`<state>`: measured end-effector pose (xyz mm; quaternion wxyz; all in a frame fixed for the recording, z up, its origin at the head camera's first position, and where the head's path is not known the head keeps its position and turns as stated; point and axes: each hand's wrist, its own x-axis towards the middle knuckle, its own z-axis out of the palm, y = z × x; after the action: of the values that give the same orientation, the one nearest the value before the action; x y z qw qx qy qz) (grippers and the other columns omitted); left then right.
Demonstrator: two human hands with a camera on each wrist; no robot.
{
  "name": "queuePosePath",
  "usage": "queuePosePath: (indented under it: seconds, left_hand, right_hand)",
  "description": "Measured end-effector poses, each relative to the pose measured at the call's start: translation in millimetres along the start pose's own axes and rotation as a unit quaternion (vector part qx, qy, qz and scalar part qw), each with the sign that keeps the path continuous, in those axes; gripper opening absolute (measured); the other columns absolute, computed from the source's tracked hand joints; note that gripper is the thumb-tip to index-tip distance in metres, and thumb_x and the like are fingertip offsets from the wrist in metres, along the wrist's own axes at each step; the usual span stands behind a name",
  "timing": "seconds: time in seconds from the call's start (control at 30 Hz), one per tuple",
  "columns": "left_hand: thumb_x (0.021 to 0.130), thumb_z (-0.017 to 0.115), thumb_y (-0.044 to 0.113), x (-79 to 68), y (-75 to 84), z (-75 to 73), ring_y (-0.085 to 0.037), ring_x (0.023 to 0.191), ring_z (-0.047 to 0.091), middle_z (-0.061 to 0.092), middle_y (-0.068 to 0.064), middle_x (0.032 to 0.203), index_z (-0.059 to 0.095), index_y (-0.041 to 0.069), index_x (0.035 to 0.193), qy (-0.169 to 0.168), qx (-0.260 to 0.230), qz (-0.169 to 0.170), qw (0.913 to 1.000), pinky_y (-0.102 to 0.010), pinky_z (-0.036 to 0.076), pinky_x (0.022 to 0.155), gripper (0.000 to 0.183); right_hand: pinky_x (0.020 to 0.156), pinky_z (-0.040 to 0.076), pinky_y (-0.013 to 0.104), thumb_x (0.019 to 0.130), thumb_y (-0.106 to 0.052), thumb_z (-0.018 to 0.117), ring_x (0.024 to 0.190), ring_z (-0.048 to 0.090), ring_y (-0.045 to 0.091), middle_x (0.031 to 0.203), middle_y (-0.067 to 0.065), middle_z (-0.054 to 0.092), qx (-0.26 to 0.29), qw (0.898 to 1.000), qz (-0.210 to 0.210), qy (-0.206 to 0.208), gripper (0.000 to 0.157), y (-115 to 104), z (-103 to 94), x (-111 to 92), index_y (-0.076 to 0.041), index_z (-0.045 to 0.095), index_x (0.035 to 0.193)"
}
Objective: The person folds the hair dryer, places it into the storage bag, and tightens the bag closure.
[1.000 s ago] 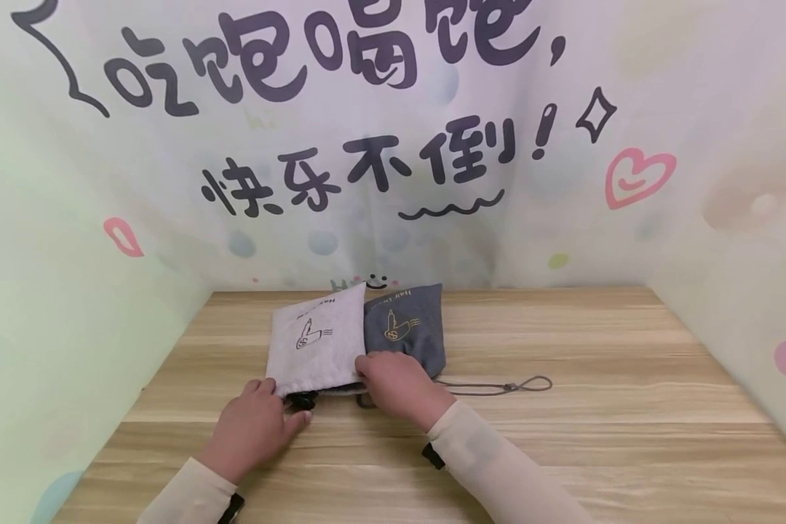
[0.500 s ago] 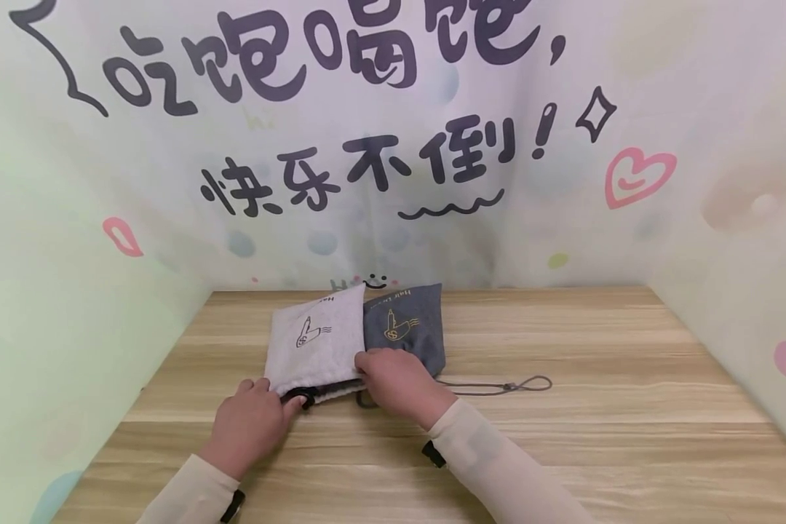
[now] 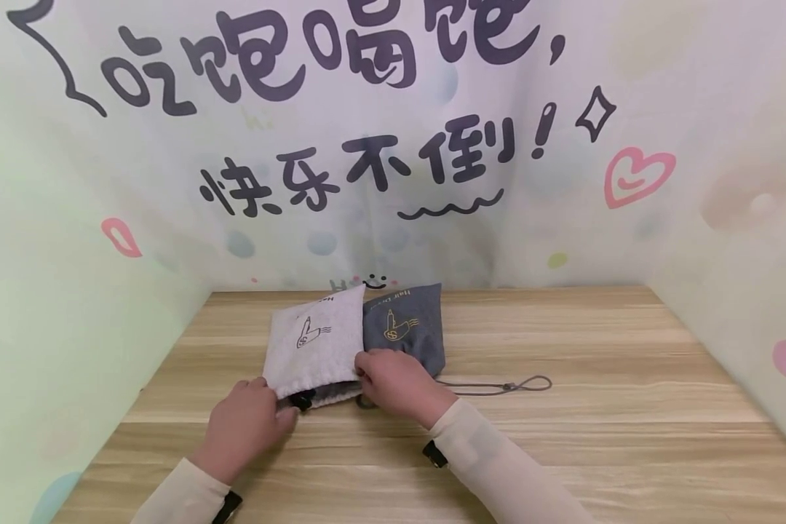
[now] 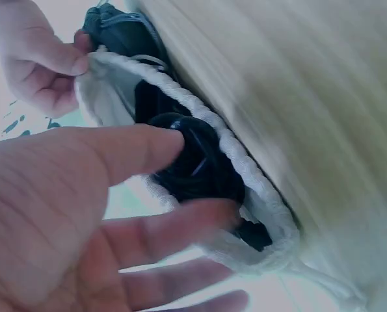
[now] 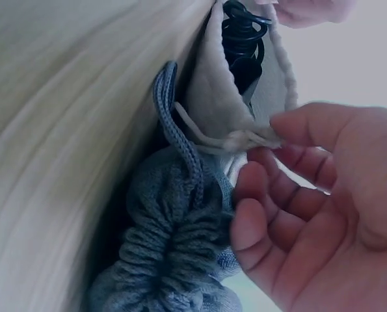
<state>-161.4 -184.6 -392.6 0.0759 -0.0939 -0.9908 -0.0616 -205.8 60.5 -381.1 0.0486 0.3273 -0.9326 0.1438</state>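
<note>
A light grey-white drawstring bag [image 3: 314, 349] with a hair-dryer print lies on the table, its gaping mouth facing me. Inside the mouth shows a coiled black cable [image 4: 200, 162]. My left hand [image 3: 242, 429] is at the left of the mouth. In the left wrist view its thumb overlaps the coil and its other fingers are extended, the forefinger blurred across the lower rim. My right hand [image 5: 336, 188] pinches the right corner of the bag's mouth between thumb and forefinger, by the knotted white cord [image 5: 235, 140].
A dark blue-grey drawstring bag [image 3: 406, 320] with a yellow hair-dryer print lies against the white bag's right side, its mouth gathered. Its grey cord [image 3: 485, 388] trails right over the wooden table [image 3: 596, 437]. A printed cloth wall [image 3: 530, 240] stands behind.
My left hand has shifted slightly left, its thumb drawing back from the mouth after touching the black cable. The white bag's mouth gapes wider. My right hand keeps its pinch.
</note>
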Motion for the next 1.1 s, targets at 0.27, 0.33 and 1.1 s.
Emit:
queuePosePath:
  seconds: [0.27, 0.33, 1.1]
  left_hand:
    - [0.067, 0.085, 0.025, 6.5, 2.8, 6.7, -0.031, 0.074, 0.048, 0.047, -0.008, 0.083, 0.053, 0.003, 0.097, 0.089, 0.013, 0.130, 0.9875, -0.040, 0.045, 0.051, 0.049]
    - [0.068, 0.086, 0.021, 9.6, 3.4, 7.7, -0.030, 0.073, 0.048, 0.049, -0.009, 0.084, 0.054, 0.002, 0.098, 0.092, 0.030, 0.148, 0.9842, -0.038, 0.045, 0.051, 0.048]
    - [0.079, 0.084, 0.021, 16.9, 8.3, 7.5, -0.026, 0.048, 0.055, 0.054, -0.008, 0.059, 0.046, -0.005, 0.111, 0.011, 0.005, 0.093, 0.9955, -0.041, 0.043, 0.044, 0.056]
  right_hand:
    - [0.062, 0.045, 0.026, 0.094, -0.012, 0.065, 0.071, 0.050, 0.010, 0.085, -0.004, 0.056, -0.008, 0.999, 0.006, -0.032, 0.003, 1, -0.1, -2, -0.013, 0.062, 0.094]
    - [0.062, 0.044, 0.027, 0.094, -0.011, 0.065, 0.069, 0.049, 0.010, 0.081, -0.005, 0.055, -0.006, 1.000, 0.007, -0.030, 0.007, 1, -0.3, -2, -0.014, 0.061, 0.090]
    - [0.055, 0.033, 0.027, 0.088, -0.007, 0.059, 0.059, 0.037, 0.011, 0.064, -0.006, 0.038, 0.044, 0.998, 0.021, -0.030, 0.022, 1, 0.2, 3, -0.017, 0.047, 0.073]
